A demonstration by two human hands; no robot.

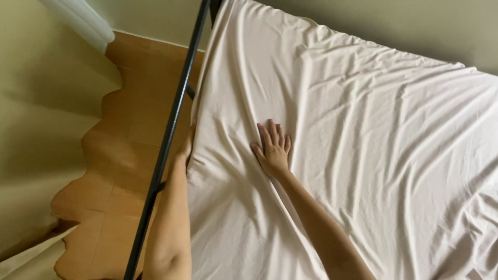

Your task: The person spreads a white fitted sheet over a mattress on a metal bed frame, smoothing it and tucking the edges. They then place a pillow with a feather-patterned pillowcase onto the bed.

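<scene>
Pale sheet (363, 135): right hand (273, 150) flat, open; left hand (185, 148) at edge, grip unclear.

A wooden floor (129, 150) runs beside the black metal bed rail (171, 129). Pale greenish walls (373, 21) enclose the corner, and a light curtain (36, 119) hangs at the left.

The sheet (353, 135) is pale pinkish-white and thin, and it covers the whole mattress from near to far. It lies mostly flat but has many soft wrinkles, stronger in the middle and at the right. Its left edge hangs over the mattress side.
</scene>
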